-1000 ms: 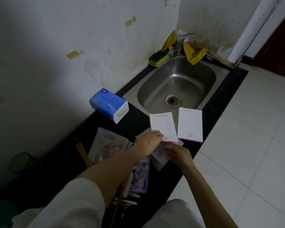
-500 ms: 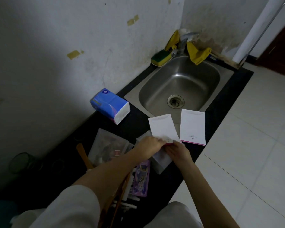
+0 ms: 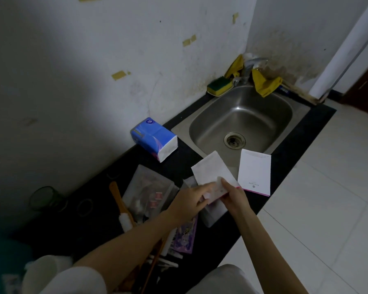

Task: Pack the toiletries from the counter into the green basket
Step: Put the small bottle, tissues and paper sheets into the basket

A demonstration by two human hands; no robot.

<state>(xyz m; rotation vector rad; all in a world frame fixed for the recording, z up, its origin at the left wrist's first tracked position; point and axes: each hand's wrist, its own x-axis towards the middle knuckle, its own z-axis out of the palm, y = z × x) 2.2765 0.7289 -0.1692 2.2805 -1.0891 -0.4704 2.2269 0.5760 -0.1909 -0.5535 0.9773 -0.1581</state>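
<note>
Both hands hold a white flat packet (image 3: 211,169) by its near end, lifted and tilted above the black counter (image 3: 295,145). My left hand (image 3: 189,200) grips it from the left, my right hand (image 3: 232,193) pinches it from the right. A second white packet with a pink edge (image 3: 255,171) lies flat by the sink. A blue tissue pack (image 3: 153,138) sits against the wall. A clear pouch of small items (image 3: 149,192), a wooden brush (image 3: 120,203) and a purple packet (image 3: 184,237) lie under my left arm. A teal-green shape (image 3: 0,257) at the bottom left may be the basket.
A steel sink (image 3: 240,122) takes up the far counter, with a green and yellow sponge (image 3: 219,85), a tap and yellow cloths (image 3: 266,83) behind it. A dark green cup (image 3: 44,197) stands at the left by the wall. White tiled floor lies to the right.
The left white packet has been lifted off the counter and turned leftwards. My right hand came up to take its near end beside my left hand.
</note>
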